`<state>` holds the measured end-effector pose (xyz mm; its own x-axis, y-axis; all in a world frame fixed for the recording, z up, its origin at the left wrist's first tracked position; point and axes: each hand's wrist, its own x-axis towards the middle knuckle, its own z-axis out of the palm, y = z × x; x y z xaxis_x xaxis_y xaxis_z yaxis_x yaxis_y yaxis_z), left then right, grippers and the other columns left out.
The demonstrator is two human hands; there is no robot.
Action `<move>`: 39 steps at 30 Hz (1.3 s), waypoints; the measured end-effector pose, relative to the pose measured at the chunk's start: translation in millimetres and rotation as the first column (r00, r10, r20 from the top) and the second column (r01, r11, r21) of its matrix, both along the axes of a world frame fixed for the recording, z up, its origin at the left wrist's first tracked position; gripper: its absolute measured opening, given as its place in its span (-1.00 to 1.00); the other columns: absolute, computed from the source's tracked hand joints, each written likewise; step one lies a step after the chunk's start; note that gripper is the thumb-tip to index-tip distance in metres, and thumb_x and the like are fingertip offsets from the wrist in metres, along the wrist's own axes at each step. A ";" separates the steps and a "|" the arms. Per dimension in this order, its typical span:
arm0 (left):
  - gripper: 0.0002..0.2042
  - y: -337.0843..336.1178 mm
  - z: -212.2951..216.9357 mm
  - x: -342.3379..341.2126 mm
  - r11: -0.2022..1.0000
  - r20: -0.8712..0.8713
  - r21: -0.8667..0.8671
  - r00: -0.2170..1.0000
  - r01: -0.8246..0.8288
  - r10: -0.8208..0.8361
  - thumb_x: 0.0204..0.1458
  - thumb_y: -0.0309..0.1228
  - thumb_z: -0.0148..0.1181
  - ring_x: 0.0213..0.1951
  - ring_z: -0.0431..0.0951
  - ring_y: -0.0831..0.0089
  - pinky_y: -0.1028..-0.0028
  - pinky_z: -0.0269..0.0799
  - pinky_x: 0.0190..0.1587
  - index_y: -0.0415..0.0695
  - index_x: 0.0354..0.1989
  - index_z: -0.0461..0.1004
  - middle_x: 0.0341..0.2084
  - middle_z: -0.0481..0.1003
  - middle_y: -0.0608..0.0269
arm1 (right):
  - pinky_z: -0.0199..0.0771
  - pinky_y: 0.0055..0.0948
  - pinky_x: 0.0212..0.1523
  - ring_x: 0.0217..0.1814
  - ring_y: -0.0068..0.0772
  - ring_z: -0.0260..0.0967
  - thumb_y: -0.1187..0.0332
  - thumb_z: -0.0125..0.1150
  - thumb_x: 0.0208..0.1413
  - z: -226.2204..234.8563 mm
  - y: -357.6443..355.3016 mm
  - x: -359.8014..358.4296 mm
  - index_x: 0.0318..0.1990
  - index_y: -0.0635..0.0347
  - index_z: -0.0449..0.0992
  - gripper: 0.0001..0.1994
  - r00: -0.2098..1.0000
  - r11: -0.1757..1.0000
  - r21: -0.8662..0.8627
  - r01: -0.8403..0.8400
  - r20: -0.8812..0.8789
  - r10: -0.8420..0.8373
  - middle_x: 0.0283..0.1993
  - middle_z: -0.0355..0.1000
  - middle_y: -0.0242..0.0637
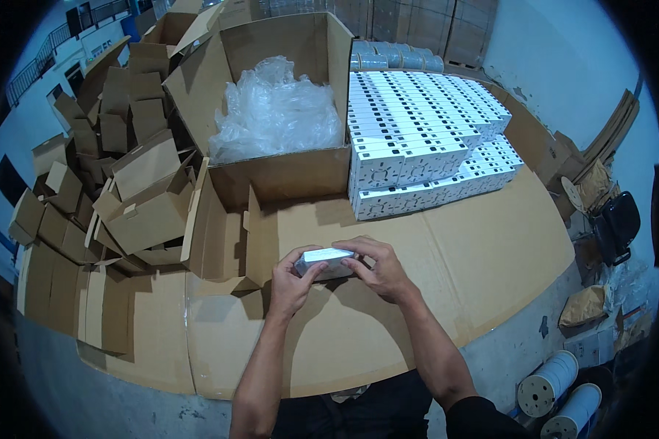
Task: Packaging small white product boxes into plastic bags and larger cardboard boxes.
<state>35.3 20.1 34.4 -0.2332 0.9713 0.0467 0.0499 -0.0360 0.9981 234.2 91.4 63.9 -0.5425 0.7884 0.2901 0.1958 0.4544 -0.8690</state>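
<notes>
Between my two hands is a small white box (pixel 328 256), held just above the cardboard-covered table (pixel 447 293). My left hand (pixel 293 284) grips its left end, thumb on the near side. On its right end, my right hand (pixel 377 267) has its fingers across the top and the thumb at the front. Beyond them to the right stand stacked rows of white boxes (pixel 410 172) with dark printed marks. An open, empty-looking brown carton (pixel 227 252) lies just left of my left hand.
A large open carton (pixel 278 175) stands behind, filled with clear plastic wrap (pixel 282 110). Many empty cartons (pixel 143 212) pile up at the left. Cable spools (pixel 548 384) sit on the floor at the lower right, with a black chair (pixel 613 227) farther back.
</notes>
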 end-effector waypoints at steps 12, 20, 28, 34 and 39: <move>-0.48 -47.6 -29.9 7.4 0.992 -0.573 0.101 0.810 -0.077 0.121 0.21 -0.28 0.23 0.25 0.36 -0.09 0.09 0.27 0.29 -0.24 0.29 0.31 0.17 0.40 -0.17 | 0.56 -0.27 -0.22 -0.27 -0.14 0.58 0.52 0.31 0.13 14.2 40.6 -4.9 -0.08 0.33 0.56 -0.79 0.965 0.964 0.264 -0.036 0.261 -0.035 -0.26 0.57 -0.02; -0.43 -100.2 -17.7 3.3 0.997 -0.881 0.079 0.469 0.023 0.059 0.21 -0.10 0.17 0.41 0.14 0.02 0.01 0.02 0.45 -0.14 0.33 0.33 0.34 0.29 0.15 | 0.66 -0.40 -0.11 -0.15 -0.36 0.57 0.62 0.06 0.28 20.2 75.0 -97.0 0.06 0.37 0.37 -0.78 0.973 0.997 0.076 -0.025 -0.226 0.042 -0.08 0.48 -0.12; -0.47 -90.7 -17.2 3.5 0.996 -0.871 0.080 0.490 0.048 0.047 0.20 -0.14 0.19 0.39 0.17 0.03 0.03 0.04 0.44 -0.09 0.30 0.38 0.32 0.31 0.13 | 0.70 -0.35 -0.05 0.02 -0.37 0.52 0.60 -0.02 0.36 -9.1 114.5 -182.7 0.09 0.35 0.30 -0.80 0.884 0.970 -0.107 -0.218 -0.443 0.150 -0.02 0.43 -0.14; -0.47 -93.4 -11.0 -0.6 0.997 -0.842 0.072 0.537 0.018 0.051 0.16 -0.16 0.21 0.40 0.18 0.03 0.01 0.05 0.44 -0.11 0.27 0.40 0.31 0.32 0.14 | 0.53 -0.12 -0.09 0.00 0.05 0.51 0.56 0.11 0.22 44.2 100.7 -198.9 0.02 0.32 0.38 -0.77 0.996 0.960 0.274 -0.065 0.070 0.048 -0.16 0.47 0.14; -0.46 -91.9 -15.3 0.6 0.999 -0.844 0.047 0.535 0.011 0.034 0.17 -0.16 0.18 0.42 0.14 0.02 -0.01 0.05 0.44 -0.13 0.30 0.38 0.34 0.29 0.13 | 0.42 0.09 -0.09 -0.04 0.32 0.40 0.58 0.15 0.15 41.0 98.3 -227.4 -0.09 0.34 0.38 -0.81 0.976 0.808 0.577 -0.121 0.215 -0.008 -0.16 0.41 0.17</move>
<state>35.9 -71.8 19.1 -0.0751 0.9605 0.2679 0.8695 -0.0685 0.4892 6.8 189.8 104.9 -0.6767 0.4705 0.5664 0.2916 0.8776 -0.3806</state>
